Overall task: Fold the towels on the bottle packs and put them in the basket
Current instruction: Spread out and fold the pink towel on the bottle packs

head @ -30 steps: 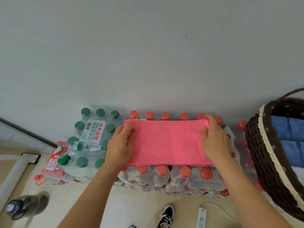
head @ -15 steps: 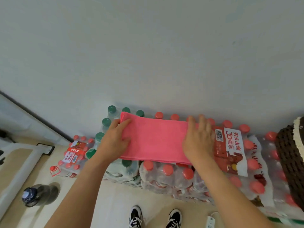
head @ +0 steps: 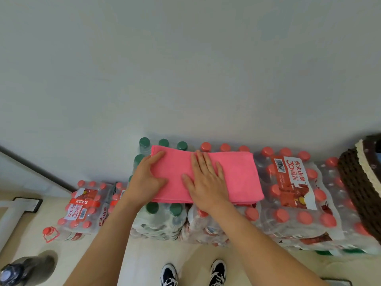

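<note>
The pink towel (head: 237, 174) lies as a folded strip on the bottle packs (head: 292, 215). The hands press it flat with straight fingers, the left hand (head: 147, 178) at its left end and the right hand (head: 206, 182) at its middle. The folding looks unfinished: the next move is probably to bring one end over, then carry the towel to the basket (head: 358, 182).

A grey wall (head: 185, 69) fills the upper frame — below it, on the beige floor (head: 144, 263), a dark bottle (head: 24, 269) lies lower left, and two black-and-white shoes (head: 169, 274) stand bottom centre.
</note>
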Demonstrator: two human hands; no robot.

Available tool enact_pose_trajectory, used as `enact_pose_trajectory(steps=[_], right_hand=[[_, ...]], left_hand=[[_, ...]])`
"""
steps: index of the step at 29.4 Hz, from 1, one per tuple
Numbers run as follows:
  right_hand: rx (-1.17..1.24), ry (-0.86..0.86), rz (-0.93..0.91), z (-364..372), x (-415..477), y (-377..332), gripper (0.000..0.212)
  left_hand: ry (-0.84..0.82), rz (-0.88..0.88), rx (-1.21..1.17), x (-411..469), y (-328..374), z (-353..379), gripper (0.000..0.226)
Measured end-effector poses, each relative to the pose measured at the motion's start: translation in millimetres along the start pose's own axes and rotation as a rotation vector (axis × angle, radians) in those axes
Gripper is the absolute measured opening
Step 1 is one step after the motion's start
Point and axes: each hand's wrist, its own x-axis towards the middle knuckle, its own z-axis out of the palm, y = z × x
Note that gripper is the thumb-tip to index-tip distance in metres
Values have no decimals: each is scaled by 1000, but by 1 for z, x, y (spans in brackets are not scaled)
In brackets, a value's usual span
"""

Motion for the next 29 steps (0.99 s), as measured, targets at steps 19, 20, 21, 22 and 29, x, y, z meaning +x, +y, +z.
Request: enact_pose_trajectory(steps=[19, 20, 21, 22, 29], right_hand=[[1791, -196, 610, -79, -17, 73, 21], [1749, -194, 614, -78, -15, 77, 20], [1690, -182, 612, -79, -13, 79, 22], [1627, -166, 609, -81, -12, 80, 24], [1450, -176, 455, -85, -12, 90, 33]], left_hand=[[-114, 460, 131, -44, 67, 126, 76], [-45, 502, 235, -47, 57, 130, 73], [10, 518, 328, -50, 46, 134, 73], [54, 505, 399, -52, 37, 136, 72], [262, 352, 533, -47, 26, 138, 62]])
